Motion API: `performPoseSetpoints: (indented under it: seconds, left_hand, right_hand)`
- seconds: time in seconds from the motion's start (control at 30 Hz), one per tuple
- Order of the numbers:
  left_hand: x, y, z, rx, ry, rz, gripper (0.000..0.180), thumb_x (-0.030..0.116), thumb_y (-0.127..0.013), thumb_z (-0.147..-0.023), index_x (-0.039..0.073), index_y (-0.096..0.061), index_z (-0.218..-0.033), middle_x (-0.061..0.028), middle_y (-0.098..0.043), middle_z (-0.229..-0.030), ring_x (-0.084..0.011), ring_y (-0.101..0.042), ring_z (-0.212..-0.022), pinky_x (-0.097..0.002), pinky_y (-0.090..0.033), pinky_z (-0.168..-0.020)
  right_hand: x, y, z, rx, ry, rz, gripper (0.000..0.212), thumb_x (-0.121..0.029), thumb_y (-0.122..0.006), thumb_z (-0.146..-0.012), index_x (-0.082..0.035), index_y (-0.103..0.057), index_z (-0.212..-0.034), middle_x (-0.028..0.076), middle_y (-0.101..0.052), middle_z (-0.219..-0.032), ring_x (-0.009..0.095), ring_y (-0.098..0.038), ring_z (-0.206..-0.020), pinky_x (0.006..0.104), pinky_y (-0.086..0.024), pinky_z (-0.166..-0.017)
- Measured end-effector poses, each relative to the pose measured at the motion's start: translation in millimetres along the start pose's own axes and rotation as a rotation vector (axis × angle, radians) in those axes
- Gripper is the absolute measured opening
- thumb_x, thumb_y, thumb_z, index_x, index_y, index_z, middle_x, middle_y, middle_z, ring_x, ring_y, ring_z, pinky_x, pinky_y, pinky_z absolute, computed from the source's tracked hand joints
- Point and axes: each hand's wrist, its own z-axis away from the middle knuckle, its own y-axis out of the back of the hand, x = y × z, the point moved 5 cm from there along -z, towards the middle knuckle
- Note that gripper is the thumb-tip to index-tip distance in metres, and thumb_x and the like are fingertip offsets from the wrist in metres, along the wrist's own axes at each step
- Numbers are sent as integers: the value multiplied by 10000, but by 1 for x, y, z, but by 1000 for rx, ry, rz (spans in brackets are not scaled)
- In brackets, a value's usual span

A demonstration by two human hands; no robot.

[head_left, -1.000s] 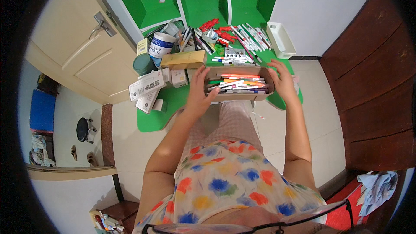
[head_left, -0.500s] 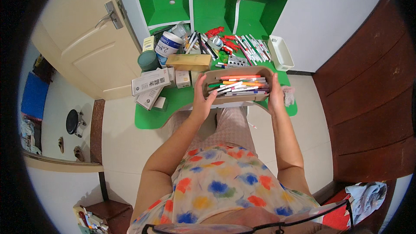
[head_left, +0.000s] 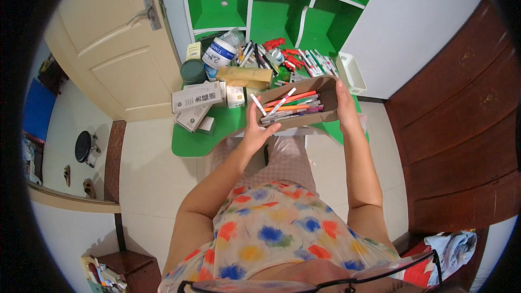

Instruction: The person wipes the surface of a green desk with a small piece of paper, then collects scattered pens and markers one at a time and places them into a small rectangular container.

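Between my two hands I hold a brown, open-topped box above the near edge of the green desk, its right end raised. Inside it lie several markers in orange, white, green and purple; a couple of white ones lean up against the left end. My left hand is closed around the box's left end, thumb on the near rim. My right hand presses against the right end, with its fingers partly hidden behind the box.
On the green desk stand white cartons, a gold box, a white-and-blue tub and a dark green jar. Farther back lie loose markers and red toys. A white bin stands at the right.
The box has tipped, its right end rising and its left end dropping. Markers inside have slid toward the left end, and both hands have kept hold of it.
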Motion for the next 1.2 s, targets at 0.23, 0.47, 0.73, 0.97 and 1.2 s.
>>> performPoseSetpoints:
  seconds: [0.23, 0.47, 0.73, 0.97, 1.2]
  left_hand:
    - [60, -12, -12, -96, -195, -911, 782, 444, -715, -736, 55, -414, -1344, -171, -245, -1439, -373, -240, -1328, -477, -214, -1092]
    - [61, -43, -19, -556, -261, -1259, 628, 461, -645, -782, 61, -522, -1250, -92, -494, -1298, -269, -393, -1260, -520, -178, -1094]
    - [76, -59, -37, -520, -436, -1159, 577, 448, -638, -782, 115, -544, -1243, -98, -442, -1362, -278, -363, -1282, -515, -209, -1081]
    - [59, -47, -28, -619, -284, -1150, 610, 382, -693, -750, 153, -511, -1286, -94, -436, -1360, -276, -344, -1299, -497, -227, -1088]
    - [56, -13, -28, -213, -250, -670, 974, 337, -832, -602, 110, -331, -1405, -159, -252, -1457, -352, -267, -1338, -465, -240, -1095]
  right_hand:
    - [54, 27, 13, 51, -235, -183, 569, -423, -419, -962, 18, -436, -1322, 124, -466, -1346, 194, -426, -1234, 310, -290, -1046]
    - [104, 25, 17, -21, -327, -406, 545, -367, -437, -968, -5, -378, -1371, 116, -446, -1365, 194, -410, -1253, 305, -293, -1047]
    - [106, 36, 13, 10, -255, -121, 560, -327, -511, -943, -8, -366, -1380, 154, -410, -1386, 215, -394, -1263, 304, -295, -1044]
    - [98, 40, 7, -93, 74, 197, 397, -188, -575, -893, -63, -509, -1264, 147, -478, -1306, 248, -439, -1221, 315, -319, -1029]
    - [106, 46, 1, -164, -32, 117, 128, -19, -538, -878, -33, -537, -1005, 100, -572, -1165, 209, -521, -1073, 300, -386, -931]
